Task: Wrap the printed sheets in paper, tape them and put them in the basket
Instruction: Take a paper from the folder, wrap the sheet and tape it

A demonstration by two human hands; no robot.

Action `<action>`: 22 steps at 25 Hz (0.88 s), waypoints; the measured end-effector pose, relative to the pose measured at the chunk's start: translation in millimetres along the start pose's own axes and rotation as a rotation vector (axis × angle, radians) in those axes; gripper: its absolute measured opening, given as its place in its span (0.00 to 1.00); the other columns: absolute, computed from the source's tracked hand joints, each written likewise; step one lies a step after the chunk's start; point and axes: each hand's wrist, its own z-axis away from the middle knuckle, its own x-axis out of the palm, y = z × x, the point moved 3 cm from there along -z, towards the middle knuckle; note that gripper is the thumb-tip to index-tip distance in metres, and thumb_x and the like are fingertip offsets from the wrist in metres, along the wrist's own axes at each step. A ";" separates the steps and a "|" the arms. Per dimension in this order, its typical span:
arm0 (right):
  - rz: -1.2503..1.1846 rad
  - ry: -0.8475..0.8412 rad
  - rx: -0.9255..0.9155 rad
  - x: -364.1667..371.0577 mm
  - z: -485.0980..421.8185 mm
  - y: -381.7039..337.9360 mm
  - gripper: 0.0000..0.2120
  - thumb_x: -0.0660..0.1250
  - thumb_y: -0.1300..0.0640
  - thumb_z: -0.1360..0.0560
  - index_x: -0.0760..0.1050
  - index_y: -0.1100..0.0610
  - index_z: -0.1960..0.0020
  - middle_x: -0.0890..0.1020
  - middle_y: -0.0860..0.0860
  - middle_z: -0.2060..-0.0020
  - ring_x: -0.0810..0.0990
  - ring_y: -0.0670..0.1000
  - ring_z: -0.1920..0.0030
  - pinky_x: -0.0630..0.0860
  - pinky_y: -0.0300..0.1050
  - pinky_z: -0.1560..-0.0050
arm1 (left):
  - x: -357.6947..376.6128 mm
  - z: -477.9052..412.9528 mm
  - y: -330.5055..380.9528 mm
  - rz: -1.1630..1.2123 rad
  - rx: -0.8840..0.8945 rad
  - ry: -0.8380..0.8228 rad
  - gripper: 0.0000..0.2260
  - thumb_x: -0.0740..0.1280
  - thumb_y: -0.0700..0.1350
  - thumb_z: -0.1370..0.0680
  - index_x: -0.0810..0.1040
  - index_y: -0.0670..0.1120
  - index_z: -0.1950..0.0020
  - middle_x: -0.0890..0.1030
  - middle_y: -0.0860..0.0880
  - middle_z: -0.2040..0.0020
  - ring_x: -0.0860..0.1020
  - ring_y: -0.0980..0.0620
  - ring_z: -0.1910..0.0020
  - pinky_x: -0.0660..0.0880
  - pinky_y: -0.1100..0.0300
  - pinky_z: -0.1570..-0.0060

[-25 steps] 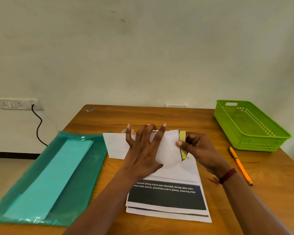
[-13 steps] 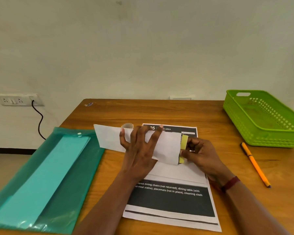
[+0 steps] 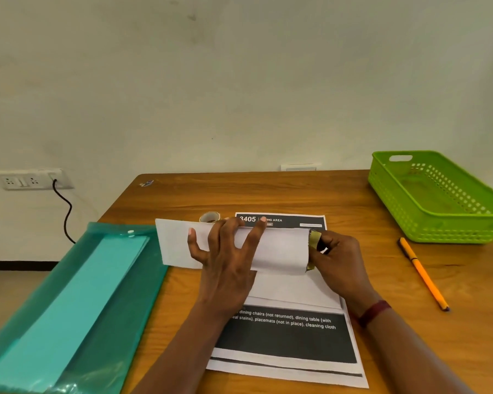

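Printed sheets (image 3: 285,334) lie flat on the table (image 3: 296,191); over them the left hand (image 3: 225,260), fingers spread, presses white wrapping paper (image 3: 279,251), while the right hand (image 3: 336,263) pinches its yellow-edged end.

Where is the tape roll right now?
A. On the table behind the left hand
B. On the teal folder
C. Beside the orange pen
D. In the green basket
A: the tape roll sits on the table just beyond the left hand, which is pressing the white paper.
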 end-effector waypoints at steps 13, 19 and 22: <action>0.053 0.039 0.077 -3.7 -2.1 7.1 0.07 0.72 0.65 0.28 0.84 0.57 0.53 0.85 0.52 0.62 0.80 0.56 0.61 0.79 0.57 0.58 | 6.4 0.6 -4.3 -0.012 -0.025 -0.022 0.46 0.79 0.45 0.41 0.63 0.54 0.26 0.66 0.45 0.33 0.63 0.43 0.31 0.49 0.33 0.34; 0.069 0.033 0.061 -4.2 -2.2 8.1 0.04 0.72 0.64 0.28 0.84 0.60 0.53 0.84 0.56 0.62 0.79 0.60 0.60 0.78 0.59 0.59 | 7.6 0.6 -4.6 -0.003 -0.029 -0.021 0.45 0.78 0.45 0.40 0.62 0.54 0.26 0.67 0.45 0.33 0.63 0.43 0.31 0.48 0.34 0.33; 0.089 -0.001 0.068 -3.6 -0.9 2.9 0.08 0.71 0.62 0.27 0.82 0.56 0.48 0.84 0.52 0.63 0.80 0.51 0.62 0.80 0.51 0.59 | 6.4 1.7 -7.0 0.010 -0.065 -0.008 0.45 0.78 0.43 0.40 0.63 0.53 0.26 0.67 0.45 0.33 0.63 0.43 0.30 0.49 0.33 0.33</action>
